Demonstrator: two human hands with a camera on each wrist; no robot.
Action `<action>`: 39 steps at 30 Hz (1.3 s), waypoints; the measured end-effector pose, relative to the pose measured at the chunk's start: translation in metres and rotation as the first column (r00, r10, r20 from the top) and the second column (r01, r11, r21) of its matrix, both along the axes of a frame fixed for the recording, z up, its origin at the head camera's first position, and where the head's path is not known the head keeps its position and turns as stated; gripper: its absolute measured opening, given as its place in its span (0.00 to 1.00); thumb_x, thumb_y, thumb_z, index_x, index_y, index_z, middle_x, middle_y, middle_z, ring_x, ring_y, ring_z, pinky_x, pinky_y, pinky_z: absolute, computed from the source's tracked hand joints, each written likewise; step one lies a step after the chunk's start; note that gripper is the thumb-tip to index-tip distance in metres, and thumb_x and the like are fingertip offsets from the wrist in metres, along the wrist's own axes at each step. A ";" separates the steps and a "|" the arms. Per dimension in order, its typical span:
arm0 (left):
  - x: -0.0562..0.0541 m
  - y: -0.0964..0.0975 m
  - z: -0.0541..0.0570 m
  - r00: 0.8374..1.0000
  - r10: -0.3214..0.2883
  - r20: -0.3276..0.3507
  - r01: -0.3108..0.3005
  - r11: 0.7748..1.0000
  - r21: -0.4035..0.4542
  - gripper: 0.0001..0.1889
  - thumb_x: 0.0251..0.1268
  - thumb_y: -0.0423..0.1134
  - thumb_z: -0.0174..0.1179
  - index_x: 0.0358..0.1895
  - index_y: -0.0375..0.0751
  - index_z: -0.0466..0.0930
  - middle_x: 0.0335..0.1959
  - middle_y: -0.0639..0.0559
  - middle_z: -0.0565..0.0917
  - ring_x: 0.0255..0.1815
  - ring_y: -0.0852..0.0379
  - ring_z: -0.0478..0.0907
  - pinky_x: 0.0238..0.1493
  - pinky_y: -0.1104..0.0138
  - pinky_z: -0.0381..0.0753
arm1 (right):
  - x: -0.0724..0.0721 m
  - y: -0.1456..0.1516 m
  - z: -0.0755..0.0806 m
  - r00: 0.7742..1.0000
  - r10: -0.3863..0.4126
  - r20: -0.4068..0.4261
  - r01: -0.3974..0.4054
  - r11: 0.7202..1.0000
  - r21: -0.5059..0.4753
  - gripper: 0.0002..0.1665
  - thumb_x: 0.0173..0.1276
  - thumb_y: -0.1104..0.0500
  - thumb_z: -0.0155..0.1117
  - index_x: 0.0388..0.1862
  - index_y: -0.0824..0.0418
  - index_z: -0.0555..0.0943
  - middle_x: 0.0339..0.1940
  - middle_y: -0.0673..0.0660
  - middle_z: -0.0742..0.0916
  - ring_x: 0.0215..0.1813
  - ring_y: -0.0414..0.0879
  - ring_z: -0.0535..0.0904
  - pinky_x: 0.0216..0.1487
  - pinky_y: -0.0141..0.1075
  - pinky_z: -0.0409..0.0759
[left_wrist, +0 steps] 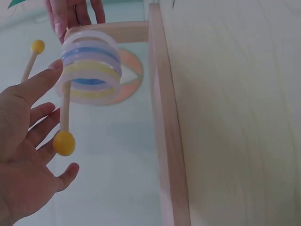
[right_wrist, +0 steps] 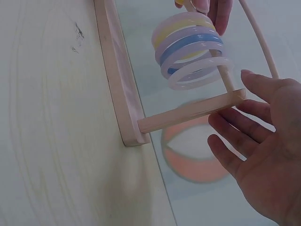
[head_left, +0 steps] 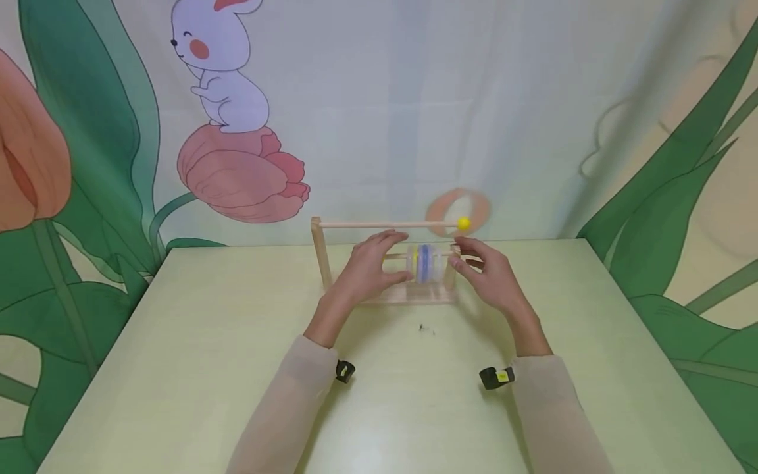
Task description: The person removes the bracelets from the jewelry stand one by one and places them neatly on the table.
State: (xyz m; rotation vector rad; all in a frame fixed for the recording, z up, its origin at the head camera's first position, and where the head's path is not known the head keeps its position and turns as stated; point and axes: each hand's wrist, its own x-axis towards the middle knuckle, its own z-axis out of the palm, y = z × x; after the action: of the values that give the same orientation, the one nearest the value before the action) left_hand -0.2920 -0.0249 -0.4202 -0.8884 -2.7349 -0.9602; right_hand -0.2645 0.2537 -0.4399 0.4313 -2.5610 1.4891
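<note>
A wooden stand (head_left: pixel 322 255) on the table carries two rods at different heights. Several translucent bangles (head_left: pixel 424 263), in white, yellow, blue and pale purple, hang together on the lower rod (left_wrist: pixel 65 108), near the right post (right_wrist: pixel 188 113). My left hand (head_left: pixel 368 266) is spread around that rod, left of the bangles. Its thumb tip lies right at the bangles' edge, and its other fingers extend behind the yellow knob (left_wrist: pixel 64 143) on the rod's end. The right hand (head_left: pixel 485 270) pinches the top of the right post between thumb and fingers.
The upper rod (head_left: pixel 385 224), tipped with a yellow ball (head_left: pixel 464 224), runs across behind the hands. Small dark marks (head_left: pixel 423 328) show on the table (head_left: pixel 195 368) in front of the stand. A printed curtain (head_left: pixel 521 118) hangs behind the table's far edge.
</note>
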 end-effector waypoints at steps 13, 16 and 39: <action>0.005 0.006 -0.008 1.000 -0.015 0.019 0.015 1.000 0.004 0.40 0.71 0.49 0.72 0.81 0.46 0.67 0.80 0.48 0.69 0.82 0.44 0.63 0.76 0.39 0.64 | 0.002 -0.009 -0.008 0.999 -0.050 -0.010 0.050 0.999 0.003 0.23 0.84 0.57 0.60 0.73 0.63 0.77 0.66 0.62 0.84 0.68 0.58 0.80 0.67 0.53 0.80; 0.005 0.007 -0.007 1.000 -0.017 0.016 0.017 1.000 -0.004 0.39 0.71 0.49 0.71 0.82 0.48 0.66 0.81 0.48 0.68 0.82 0.45 0.62 0.76 0.39 0.65 | 0.001 -0.008 -0.007 0.999 -0.048 -0.001 0.048 0.999 0.010 0.23 0.84 0.57 0.60 0.72 0.63 0.77 0.66 0.62 0.84 0.68 0.59 0.80 0.68 0.54 0.80; 0.003 0.010 -0.008 0.999 -0.015 0.041 0.016 1.000 -0.006 0.35 0.71 0.47 0.72 0.77 0.43 0.72 0.75 0.47 0.73 0.77 0.44 0.67 0.79 0.50 0.65 | 0.000 -0.009 0.001 0.999 -0.045 0.019 0.044 0.997 0.064 0.24 0.86 0.55 0.57 0.74 0.63 0.75 0.67 0.64 0.83 0.69 0.60 0.79 0.68 0.58 0.79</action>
State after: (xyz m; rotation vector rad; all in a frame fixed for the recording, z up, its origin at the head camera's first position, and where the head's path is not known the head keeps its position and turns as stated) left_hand -0.2893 -0.0148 -0.4278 -0.9023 -2.7709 -0.9836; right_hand -0.2646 0.2452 -0.4385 0.3670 -2.6217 1.4074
